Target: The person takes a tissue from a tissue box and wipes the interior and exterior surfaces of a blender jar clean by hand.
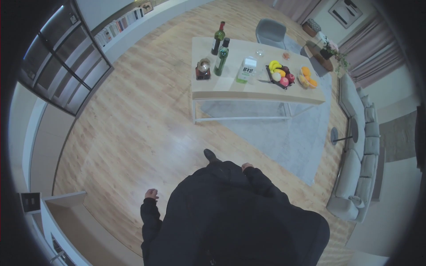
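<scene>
My left hand [151, 193] hangs low at my left side, above the wood floor. Its fingers are loosely bent, and nothing shows in them. In front of my body, my right hand [247, 166] juts a little way out of a black sleeve; most of its fingers are hidden. Neither hand touches any furniture. Ahead stands a pale table [222, 94]. On it are two green wine bottles [221, 58], a dark-based object with a glass globe [203, 69], a white-and-green carton [246, 70], a black tray of fruit [278, 83] and a clear bowl of oranges [306, 80].
Wood floor [128, 119] lies between me and the table, with a grey rug [275, 142] beyond. A grey sofa [350, 173] lines the right. A grey chair [270, 33] stands behind the table. A glass-door cabinet [62, 57] and an open-topped unit [84, 226] are left.
</scene>
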Demonstrator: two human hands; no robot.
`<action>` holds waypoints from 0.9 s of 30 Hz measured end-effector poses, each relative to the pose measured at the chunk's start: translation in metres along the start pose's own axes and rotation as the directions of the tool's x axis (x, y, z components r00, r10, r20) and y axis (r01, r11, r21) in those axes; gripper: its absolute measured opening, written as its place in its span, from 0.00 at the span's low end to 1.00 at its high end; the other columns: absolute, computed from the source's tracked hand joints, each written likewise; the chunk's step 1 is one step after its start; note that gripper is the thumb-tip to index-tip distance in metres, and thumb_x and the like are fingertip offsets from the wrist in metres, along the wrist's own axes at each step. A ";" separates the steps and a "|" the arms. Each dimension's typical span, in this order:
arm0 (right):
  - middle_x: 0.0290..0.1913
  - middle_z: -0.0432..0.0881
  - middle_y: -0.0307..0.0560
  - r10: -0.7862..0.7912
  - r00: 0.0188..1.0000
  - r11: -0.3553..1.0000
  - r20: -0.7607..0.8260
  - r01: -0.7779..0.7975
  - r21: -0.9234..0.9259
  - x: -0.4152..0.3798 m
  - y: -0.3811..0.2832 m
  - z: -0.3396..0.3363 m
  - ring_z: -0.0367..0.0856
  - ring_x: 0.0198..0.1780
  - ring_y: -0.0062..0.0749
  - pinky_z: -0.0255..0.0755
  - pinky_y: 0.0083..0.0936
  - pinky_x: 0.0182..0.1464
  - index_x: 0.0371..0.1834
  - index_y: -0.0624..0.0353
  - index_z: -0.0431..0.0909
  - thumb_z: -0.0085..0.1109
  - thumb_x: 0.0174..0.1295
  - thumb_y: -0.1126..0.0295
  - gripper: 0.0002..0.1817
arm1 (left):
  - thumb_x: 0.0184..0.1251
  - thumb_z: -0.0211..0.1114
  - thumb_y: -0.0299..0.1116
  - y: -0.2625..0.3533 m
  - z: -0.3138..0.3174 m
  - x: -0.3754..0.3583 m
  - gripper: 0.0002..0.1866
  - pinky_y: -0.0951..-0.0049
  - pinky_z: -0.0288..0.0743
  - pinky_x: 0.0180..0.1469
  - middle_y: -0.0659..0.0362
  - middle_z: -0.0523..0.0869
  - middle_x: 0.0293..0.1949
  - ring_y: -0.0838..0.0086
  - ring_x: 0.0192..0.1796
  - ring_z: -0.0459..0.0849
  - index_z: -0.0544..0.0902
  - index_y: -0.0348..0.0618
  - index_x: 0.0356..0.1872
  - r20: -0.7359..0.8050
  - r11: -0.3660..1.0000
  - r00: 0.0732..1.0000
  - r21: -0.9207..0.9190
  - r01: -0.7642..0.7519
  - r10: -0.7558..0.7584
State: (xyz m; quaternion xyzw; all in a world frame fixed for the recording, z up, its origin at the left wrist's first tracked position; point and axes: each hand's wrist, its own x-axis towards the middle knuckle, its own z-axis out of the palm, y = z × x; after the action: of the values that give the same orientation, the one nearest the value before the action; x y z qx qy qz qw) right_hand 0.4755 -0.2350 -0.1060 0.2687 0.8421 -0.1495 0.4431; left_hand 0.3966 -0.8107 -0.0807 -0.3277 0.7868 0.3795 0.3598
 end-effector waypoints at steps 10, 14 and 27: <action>0.36 0.83 0.49 -0.310 0.950 0.916 -0.044 0.286 -0.282 0.026 -0.070 -0.001 0.81 0.40 0.45 0.75 0.38 0.43 0.29 0.54 0.82 0.50 0.56 0.61 0.12 | 0.58 0.57 0.49 -0.051 0.064 -0.022 0.21 0.68 0.72 0.53 0.54 0.84 0.48 0.63 0.50 0.81 0.81 0.49 0.47 0.241 0.967 0.957 0.156 -0.200 0.159; 0.39 0.83 0.51 -0.632 0.742 0.560 0.223 0.636 -0.531 0.087 -0.147 -0.023 0.80 0.42 0.47 0.74 0.41 0.44 0.31 0.53 0.82 0.44 0.61 0.57 0.17 | 0.53 0.58 0.53 -0.164 0.060 -0.021 0.26 0.60 0.75 0.49 0.51 0.84 0.46 0.58 0.49 0.82 0.83 0.43 0.44 0.138 0.989 0.990 0.149 0.002 -0.023; 0.35 0.84 0.51 -0.674 0.606 0.329 0.422 0.758 -0.563 0.110 -0.397 -0.330 0.81 0.40 0.43 0.72 0.37 0.43 0.31 0.56 0.83 0.48 0.57 0.60 0.15 | 0.51 0.64 0.53 -0.152 0.086 -0.170 0.28 0.53 0.67 0.59 0.60 0.79 0.56 0.60 0.56 0.77 0.80 0.52 0.52 0.415 0.812 0.843 -0.320 0.488 -0.343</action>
State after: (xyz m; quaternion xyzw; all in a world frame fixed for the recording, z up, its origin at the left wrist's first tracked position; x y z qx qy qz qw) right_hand -0.0273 -0.3601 -0.0061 -0.3273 0.8347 -0.0149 0.4425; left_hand 0.6329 -0.7731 -0.0360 -0.4925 0.5218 0.4983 0.4866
